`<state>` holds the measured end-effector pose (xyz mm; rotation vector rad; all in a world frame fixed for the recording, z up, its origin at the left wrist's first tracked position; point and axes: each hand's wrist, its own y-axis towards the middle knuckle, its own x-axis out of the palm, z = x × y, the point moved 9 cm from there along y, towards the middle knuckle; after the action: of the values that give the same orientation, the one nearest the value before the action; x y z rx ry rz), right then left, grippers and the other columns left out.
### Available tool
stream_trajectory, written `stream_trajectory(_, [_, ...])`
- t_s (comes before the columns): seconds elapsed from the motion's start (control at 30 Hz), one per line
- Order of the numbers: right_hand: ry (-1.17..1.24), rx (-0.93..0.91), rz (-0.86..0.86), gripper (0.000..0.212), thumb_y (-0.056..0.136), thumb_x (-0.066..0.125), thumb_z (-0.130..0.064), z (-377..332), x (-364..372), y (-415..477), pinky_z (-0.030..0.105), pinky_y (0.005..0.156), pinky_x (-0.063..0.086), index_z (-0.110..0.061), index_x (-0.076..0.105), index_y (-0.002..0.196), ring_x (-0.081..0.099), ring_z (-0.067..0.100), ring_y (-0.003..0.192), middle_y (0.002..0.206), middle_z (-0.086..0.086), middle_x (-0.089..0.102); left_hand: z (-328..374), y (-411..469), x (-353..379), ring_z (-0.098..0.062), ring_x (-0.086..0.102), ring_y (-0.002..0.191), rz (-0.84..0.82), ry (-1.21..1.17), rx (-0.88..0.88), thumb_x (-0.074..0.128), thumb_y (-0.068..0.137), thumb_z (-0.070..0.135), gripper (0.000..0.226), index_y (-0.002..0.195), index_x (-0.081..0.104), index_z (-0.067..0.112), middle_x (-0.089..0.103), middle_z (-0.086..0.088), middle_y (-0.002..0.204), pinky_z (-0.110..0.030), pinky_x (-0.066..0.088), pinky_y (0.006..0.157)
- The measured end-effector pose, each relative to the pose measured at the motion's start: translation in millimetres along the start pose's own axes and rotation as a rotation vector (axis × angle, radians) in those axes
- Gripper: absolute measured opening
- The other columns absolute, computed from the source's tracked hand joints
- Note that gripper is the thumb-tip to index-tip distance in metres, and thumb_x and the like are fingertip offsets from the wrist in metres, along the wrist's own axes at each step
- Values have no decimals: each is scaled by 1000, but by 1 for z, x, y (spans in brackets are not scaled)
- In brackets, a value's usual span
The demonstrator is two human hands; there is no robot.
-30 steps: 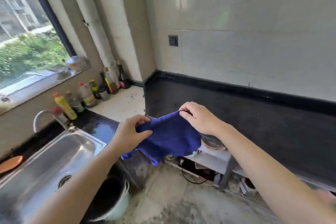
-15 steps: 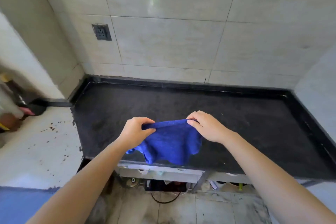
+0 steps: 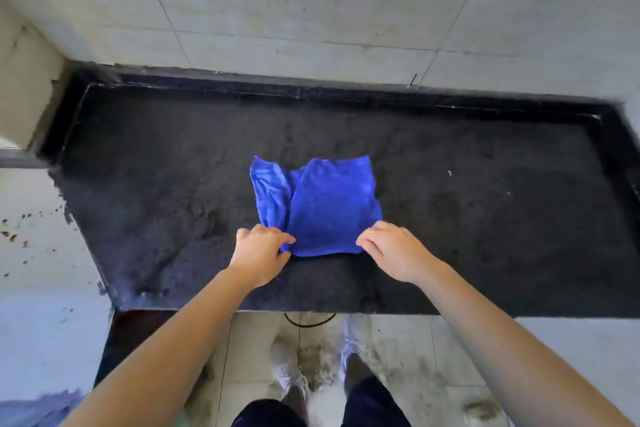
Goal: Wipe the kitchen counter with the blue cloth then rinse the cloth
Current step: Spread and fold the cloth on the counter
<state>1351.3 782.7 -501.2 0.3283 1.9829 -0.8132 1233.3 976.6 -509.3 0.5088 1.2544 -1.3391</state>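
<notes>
Just lowered the blue cloth (image 3: 329, 208) from mid-air onto the middle of the kitchen counter (image 3: 485, 218), pinching its near-left corner with the left hand (image 3: 258, 255), touching its near-right corner with the right hand (image 3: 394, 251), pinch there impossible to tell, so probably ready to begin wiping.

Across the back, large pale grey glazed wall tiles (image 3: 311, 10), parted by thin dark grout lines. To the left, a whitish flat stone surface (image 3: 38, 253), flecked with dark crumbs. Below, dirty light floor tiles (image 3: 398, 357), smeared grey. On them, a pair of scuffed pale shoes (image 3: 287, 367) under dark trouser legs (image 3: 374, 406); just beyond the toes, a thin black cable loop (image 3: 310, 322).
</notes>
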Motion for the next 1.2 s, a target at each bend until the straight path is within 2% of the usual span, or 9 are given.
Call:
stream_trajectory(0.1, [136,65,-53,24,103,44,-34,18,34,22,37,90,48,-27,66,109,58,16,107,110,-9,59,-18,3,44,-19,52,120,-77,-68,-126,59,95,38,29,123,65,33,64,15,125,-38,33,95])
stream_trajectory(0.27, [230,88,180,25,101,51,-32,34,12,77,29,83,47,-25,64,121,56,12,111,123,-8,55,-36,35,25,-28,60,85,292,-203,-160,64,92,22,13,101,73,22,72,12,83,-42,44,82])
stream_trajectory(0.37, [227,83,334,28,101,53,-26,41,-16,113,26,83,41,-21,62,127,52,17,117,130,-2,52,-34,71,1,-37,61,89,465,-87,-63,67,86,14,20,105,72,14,71,-3,101,-46,49,74])
stream_trajectory(0.43, [167,62,422,31,102,51,-21,44,-32,135,33,94,45,-17,59,131,48,24,123,137,4,50,-35,96,-10,-39,61,101,536,8,-23,66,84,6,29,112,71,11,69,-8,120,-46,49,73])
stream_trajectory(0.57, [8,75,380,44,104,45,-20,52,-42,176,48,107,38,-13,42,147,33,34,142,150,13,43,-52,140,-16,-39,40,138,453,94,-132,56,95,9,44,139,54,11,51,-9,147,-55,37,99])
stream_trajectory(0.67, [-120,118,266,41,102,53,-25,61,-36,189,43,97,41,-12,48,141,52,36,121,125,13,58,-65,154,-8,-36,34,139,308,165,-250,50,99,20,52,149,38,12,50,-11,142,-53,23,109])
stream_trajectory(0.8, [-49,131,338,24,101,53,-26,62,-38,172,38,79,44,-16,67,118,58,28,95,106,9,60,-67,146,-14,-35,51,109,269,233,-208,53,98,26,33,129,62,19,61,-10,112,-46,28,98])
stream_trajectory(0.93, [144,215,479,18,100,53,-26,64,-61,147,36,72,49,-24,66,113,55,23,99,112,5,54,-80,130,-34,-34,55,102,344,-9,-176,62,94,24,21,112,74,23,64,-8,100,-44,34,93])
stream_trajectory(1.2, [87,213,638,26,102,49,-34,41,-175,103,35,72,44,-32,66,122,53,26,105,108,-2,66,-74,99,-161,-24,55,106,529,-248,-198,68,91,26,14,103,73,24,69,1,104,-36,45,81])
